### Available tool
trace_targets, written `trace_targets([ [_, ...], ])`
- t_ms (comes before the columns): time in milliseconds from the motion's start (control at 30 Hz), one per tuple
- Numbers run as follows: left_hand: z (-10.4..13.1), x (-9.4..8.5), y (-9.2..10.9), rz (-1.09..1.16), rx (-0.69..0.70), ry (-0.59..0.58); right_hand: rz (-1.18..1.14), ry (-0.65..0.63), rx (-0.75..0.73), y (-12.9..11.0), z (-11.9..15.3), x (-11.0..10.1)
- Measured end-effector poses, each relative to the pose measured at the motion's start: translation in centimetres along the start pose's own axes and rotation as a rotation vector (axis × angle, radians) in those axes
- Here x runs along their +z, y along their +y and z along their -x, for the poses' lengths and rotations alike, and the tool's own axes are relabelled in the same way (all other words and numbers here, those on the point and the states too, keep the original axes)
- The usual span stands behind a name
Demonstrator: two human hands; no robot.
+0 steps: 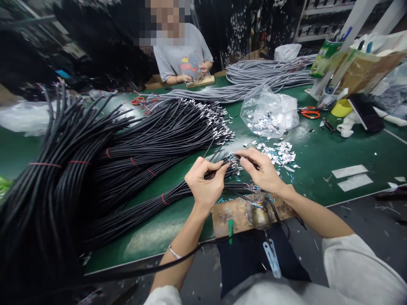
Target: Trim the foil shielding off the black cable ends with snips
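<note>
My left hand (206, 180) is closed, thumb and forefinger pinching a black cable (225, 161) near its end. Thin coloured wires stick out of that end, between my two hands. My right hand (262, 169) is also closed, its fingertips together at the wires; a dark strip shows under its fingers, but what it grips is partly hidden. Below my hands a thin bundle of black cables (178, 192), tied with a red band, lies with its stripped ends over a wooden board (221, 216). A small metal pot (261, 217) stands on the board.
Large bundles of black cables (152, 140) fill the left side. White and blue scraps (280, 153) lie beyond my right hand, near a plastic bag (270, 112) of scraps. Grey cables (270, 72) and orange-handled scissors (310, 112) are farther back. A co-worker (182, 55) sits opposite.
</note>
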State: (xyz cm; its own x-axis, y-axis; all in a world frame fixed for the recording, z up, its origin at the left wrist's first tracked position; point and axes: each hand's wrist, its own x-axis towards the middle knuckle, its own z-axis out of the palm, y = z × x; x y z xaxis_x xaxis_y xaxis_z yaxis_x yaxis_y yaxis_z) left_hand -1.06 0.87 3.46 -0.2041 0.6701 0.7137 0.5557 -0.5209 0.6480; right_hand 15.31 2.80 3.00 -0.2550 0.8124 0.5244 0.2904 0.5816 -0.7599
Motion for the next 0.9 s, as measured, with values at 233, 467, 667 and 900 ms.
trace_targets([
  [233, 0.04, -0.07, 0.04, -0.029, 0.043, 0.002, -0.063, -0.022, 0.029, -0.19, 0.05, 0.18],
  [467, 0.09, -0.07, 0.1, -0.056, 0.056, 0.006, -0.118, -0.024, 0.074, -0.1, 0.15, 0.36],
  [667, 0.16, -0.02, 0.08, -0.075, 0.068, 0.029, -0.137, -0.021, 0.081, -0.05, 0.17, 0.47],
  [900, 0.36, 0.04, 0.04, -0.115, 0.098, 0.036, -0.112, -0.006, 0.07, -0.28, 0.09, 0.45],
])
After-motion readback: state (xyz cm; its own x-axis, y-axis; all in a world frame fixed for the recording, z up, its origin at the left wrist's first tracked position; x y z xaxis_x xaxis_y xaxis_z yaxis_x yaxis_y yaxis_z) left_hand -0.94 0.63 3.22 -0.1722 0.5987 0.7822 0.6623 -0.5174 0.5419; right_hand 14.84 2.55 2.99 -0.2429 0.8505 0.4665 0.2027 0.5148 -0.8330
